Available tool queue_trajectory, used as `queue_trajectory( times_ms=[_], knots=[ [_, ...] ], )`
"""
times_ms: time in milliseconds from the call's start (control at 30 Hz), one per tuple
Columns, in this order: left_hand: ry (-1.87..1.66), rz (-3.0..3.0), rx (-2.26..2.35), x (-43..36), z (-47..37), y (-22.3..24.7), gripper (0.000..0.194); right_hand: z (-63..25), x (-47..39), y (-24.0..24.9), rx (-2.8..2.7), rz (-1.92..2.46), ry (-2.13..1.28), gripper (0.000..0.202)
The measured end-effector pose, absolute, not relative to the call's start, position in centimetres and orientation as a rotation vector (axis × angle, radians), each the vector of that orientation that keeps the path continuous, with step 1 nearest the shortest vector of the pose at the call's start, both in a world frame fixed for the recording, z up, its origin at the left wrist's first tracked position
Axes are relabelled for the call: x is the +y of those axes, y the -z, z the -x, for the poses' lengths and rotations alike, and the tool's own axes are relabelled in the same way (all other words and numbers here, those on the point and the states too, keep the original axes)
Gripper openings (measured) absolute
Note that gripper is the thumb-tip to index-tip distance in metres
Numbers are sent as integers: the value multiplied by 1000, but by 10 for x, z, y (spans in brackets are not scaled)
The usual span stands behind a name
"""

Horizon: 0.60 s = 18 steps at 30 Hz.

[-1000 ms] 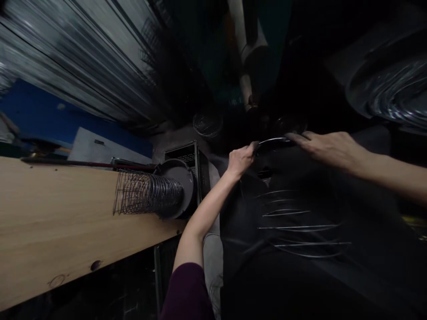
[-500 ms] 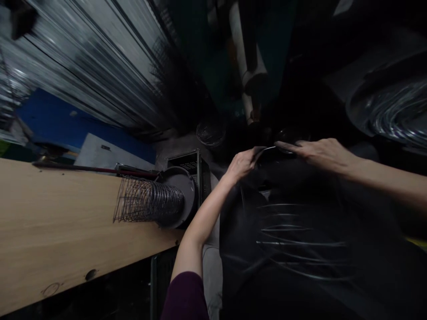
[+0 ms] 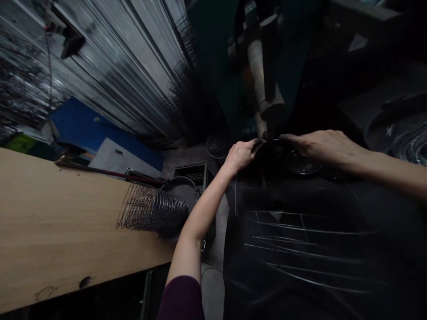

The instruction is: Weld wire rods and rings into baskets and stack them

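Observation:
My left hand [image 3: 243,154] and my right hand [image 3: 316,144] pinch a thin metal wire [image 3: 276,140] between them, just below the tip of a machine's pale cylindrical part [image 3: 258,75]. The fingers of both hands are closed on the wire, and a short bright piece of it shows between them. Several thin wires [image 3: 310,231] lie across the dark cloth over my lap, below my hands.
A wooden board [image 3: 66,231] at the left bears a stack of round wire frames [image 3: 156,206]. Behind it are a black crate [image 3: 191,171] and a blue panel [image 3: 100,133]. Coiled wire [image 3: 413,142] lies at the right edge.
The view has shifted, so the machine part appears lower and further right. My hands, still holding the wire, are now close to its tip. The wires on my lap appear shifted.

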State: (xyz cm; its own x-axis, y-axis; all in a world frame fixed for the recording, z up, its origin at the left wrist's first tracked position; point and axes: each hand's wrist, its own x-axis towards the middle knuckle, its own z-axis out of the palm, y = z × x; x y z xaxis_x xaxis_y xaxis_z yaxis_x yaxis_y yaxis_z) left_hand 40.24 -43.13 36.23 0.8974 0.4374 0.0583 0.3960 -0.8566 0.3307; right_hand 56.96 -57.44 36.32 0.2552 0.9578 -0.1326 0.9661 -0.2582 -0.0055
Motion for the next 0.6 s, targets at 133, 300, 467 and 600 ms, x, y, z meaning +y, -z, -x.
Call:
queue_trajectory(
  times_ms=[133, 300, 467, 600],
  knots=[
    [-172, -2756, 617, -429, -403, -361, 32, -572, -572, -362, 1886, -2455, 176, 53],
    [-188, -2714, 630, -429, -404, -359, 31, -575, -571, -360, 1885, -2457, 168, 53],
    [-195, -2668, 617, -427, -401, -361, 34, -576, -569, -362, 1893, -2502, 199, 52],
    [-202, -2665, 624, -422, -396, -362, 33, -575, -563, -361, 1955, -2516, 235, 55]
  ],
)
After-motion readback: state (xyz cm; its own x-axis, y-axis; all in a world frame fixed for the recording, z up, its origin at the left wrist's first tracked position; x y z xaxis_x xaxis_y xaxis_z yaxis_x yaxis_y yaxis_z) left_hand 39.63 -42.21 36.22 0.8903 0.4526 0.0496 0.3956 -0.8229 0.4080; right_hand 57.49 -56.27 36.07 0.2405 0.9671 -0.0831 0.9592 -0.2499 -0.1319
